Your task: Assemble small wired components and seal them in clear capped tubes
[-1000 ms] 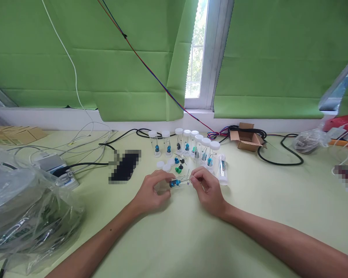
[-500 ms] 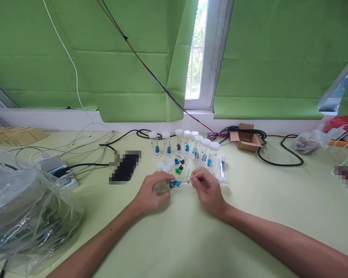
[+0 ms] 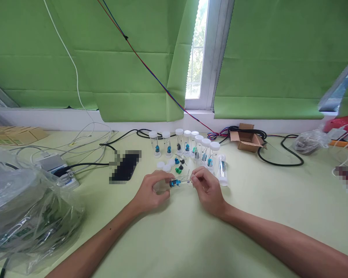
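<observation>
My left hand (image 3: 152, 191) is curled round a clear plastic tube (image 3: 161, 186) held on its side, low over the table. A small blue and black part (image 3: 174, 183) with thin metal pins shows at the tube's right side; I cannot tell how far inside it sits. With thumb and forefinger pinched, my right hand (image 3: 208, 190) grips the end of the thin metal pins (image 3: 188, 178). Just beyond lie loose white caps (image 3: 164, 166), a green piece (image 3: 178, 170) and small blue and black pieces (image 3: 182, 162).
Several capped clear tubes (image 3: 179, 142) stand in a row behind the loose pieces, and one capped tube (image 3: 222, 170) lies right of my right hand. An open cardboard box (image 3: 246, 139), black cable (image 3: 290, 164), phone (image 3: 127, 166), power strip (image 3: 60, 173) and plastic-wrapped bundle (image 3: 29, 216) surround the work area.
Both hands stay almost in place. The blue and black part has shifted or turned very slightly between them.
</observation>
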A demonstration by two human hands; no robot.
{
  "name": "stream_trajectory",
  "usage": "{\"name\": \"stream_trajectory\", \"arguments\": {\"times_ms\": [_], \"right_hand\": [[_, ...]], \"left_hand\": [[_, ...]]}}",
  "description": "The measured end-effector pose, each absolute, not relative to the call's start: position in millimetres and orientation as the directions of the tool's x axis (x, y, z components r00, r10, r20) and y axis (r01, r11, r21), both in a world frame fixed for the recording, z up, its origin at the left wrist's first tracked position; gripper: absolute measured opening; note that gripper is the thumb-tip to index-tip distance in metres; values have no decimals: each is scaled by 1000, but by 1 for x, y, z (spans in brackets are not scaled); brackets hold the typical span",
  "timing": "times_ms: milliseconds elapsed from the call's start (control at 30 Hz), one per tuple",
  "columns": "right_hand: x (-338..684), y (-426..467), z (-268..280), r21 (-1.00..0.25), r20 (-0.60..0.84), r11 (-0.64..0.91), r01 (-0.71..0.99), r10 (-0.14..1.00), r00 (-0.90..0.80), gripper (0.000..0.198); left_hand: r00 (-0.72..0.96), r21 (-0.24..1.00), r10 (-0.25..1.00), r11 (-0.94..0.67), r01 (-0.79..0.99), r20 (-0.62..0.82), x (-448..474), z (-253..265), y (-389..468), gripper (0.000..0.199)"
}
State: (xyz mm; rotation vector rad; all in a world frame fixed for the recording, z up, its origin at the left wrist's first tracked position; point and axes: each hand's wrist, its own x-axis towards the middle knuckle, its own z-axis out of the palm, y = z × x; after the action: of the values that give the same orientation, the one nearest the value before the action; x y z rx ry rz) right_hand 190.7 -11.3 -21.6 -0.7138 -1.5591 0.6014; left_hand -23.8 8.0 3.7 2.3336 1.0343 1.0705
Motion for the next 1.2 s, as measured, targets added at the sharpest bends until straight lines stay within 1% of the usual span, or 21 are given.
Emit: {"name": "stream_trajectory", "arguments": {"times_ms": [167,533,833,1033,1133,1200], "right_hand": [[191,-11,-21,-733,674,674,93,738,-40,19],[191,-10,-22,-730,670,674,115,739,-78,17],[191,-11,-17,-709,676,682,182,730,-103,17],[191,-10,-20,-734,655,654,184,753,-64,14],[190,-10,-22,-785,604,599,159,797,-22,7],[190,-10,-22,-819,562,554,148,827,10,7]], "left_hand": [[444,571,734,-679,461,514,-24,4,8,43],[446,546,723,-691,474,527,-27,0,8,43],[458,555,747,-665,500,482,-25,3,6,42],[448,564,767,-642,519,460,-24,3,6,41],[436,561,769,-639,527,467,-24,3,8,42],[424,557,769,-639,531,478,-26,4,9,43]]}}
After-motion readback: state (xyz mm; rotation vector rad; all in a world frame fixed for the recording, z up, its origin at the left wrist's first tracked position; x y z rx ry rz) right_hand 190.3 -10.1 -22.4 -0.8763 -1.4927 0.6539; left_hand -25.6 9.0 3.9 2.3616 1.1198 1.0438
